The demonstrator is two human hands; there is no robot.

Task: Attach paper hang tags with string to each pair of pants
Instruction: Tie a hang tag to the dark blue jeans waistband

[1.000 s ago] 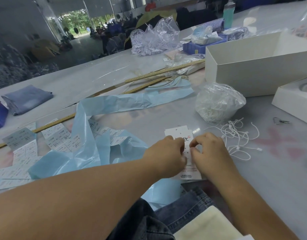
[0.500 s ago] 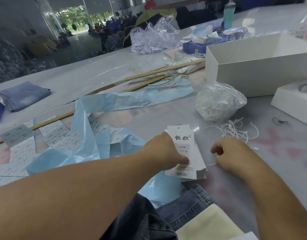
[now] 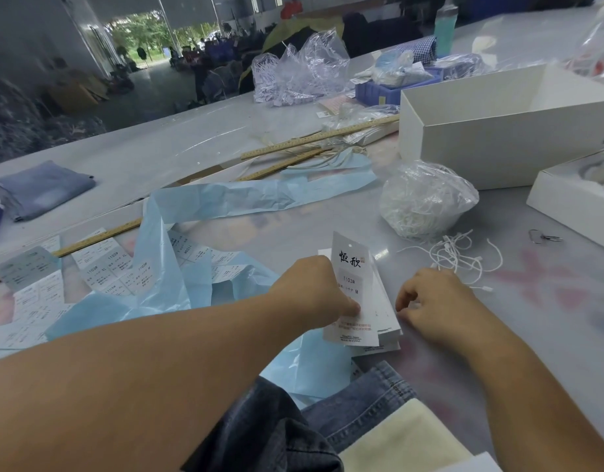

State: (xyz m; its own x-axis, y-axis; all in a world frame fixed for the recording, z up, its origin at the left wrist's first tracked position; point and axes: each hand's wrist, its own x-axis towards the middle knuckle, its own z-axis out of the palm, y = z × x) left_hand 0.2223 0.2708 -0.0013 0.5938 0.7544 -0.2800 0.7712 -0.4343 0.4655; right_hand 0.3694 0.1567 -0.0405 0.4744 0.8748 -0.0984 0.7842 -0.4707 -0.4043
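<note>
L hand (image 3: 314,294) pinched the top hang tag (image 3: 352,287) approx. mid-length, thumb pressed on its printed face, and held it tilted up off the tag stack (image 3: 384,330) lying on the grey table (image 3: 191,155). Tag was a tall white card w/ a small punched hole near the top edge, two large black brush-style characters below the hole, a grey box reading "1103#" and an "M" size line under it, reddish small print lower down, and "MADE IN CHINA" along the bottom. R hand (image 3: 440,304) sat just beside the stack's right edge, fingers curled under; whether it held a string could not be told. Loose white strings (image 3: 464,258) w/ small plastic ends lay on the table just behind the R hand, near a clear bag of string (image 3: 426,199). Folded denim pants (image 3: 358,403) lay at the near table edge directly below the stack, w/ a cream cloth (image 3: 403,441) overlapping them on the right. Crumpled light-blue tissue paper (image 3: 178,267) spread left of the L hand over sheets of printed size stickers (image 3: 103,270). Two white boxes (image 3: 498,131) stood at far right; wooden rulers (image 3: 314,137) lay across mid-table.
</note>
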